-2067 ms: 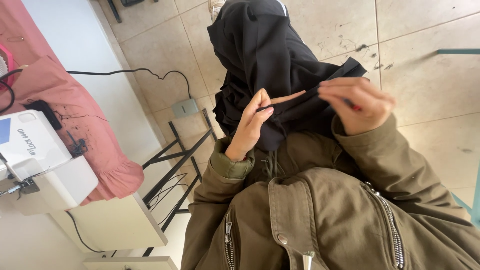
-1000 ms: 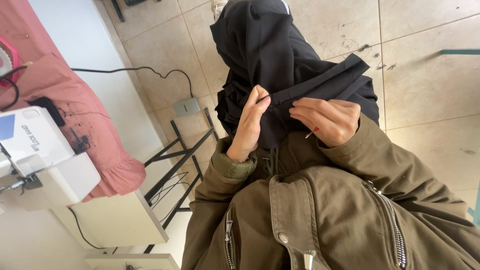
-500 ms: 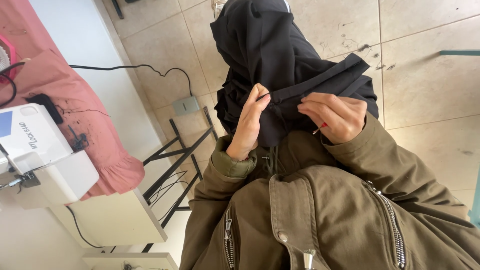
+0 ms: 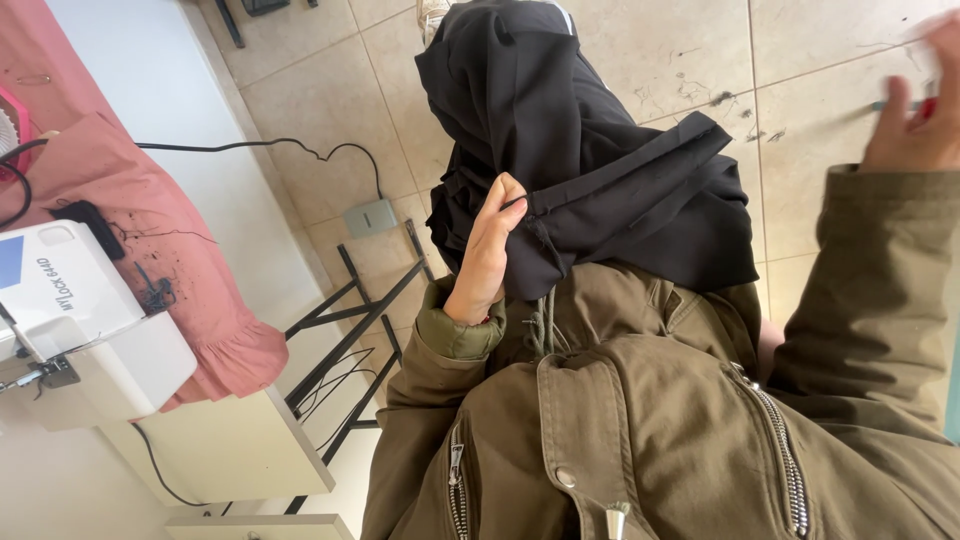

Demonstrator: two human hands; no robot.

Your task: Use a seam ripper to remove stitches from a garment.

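Beige tiled floor [image 4: 640,60], white table [image 4: 170,90], black metal frame [image 4: 350,330]

Olive-green jacket [image 4: 640,440], silver zips, snap buttons, ribbed cuffs, drawstring cord

- Bright, even daylight; shadows soft, no glare.
- Right hand [image 4: 915,105] smeared by motion blur at the top corner.
- Black cloth [image 4: 580,150] dark, folds barely readable.

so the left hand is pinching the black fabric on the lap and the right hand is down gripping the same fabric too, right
Not quite. The head view shows the left hand pinching the black fabric on the lap, but the right hand is not on it: it is raised out to the side, clear of the cloth, blurred, with something small and red at the fingers that cannot be made out.
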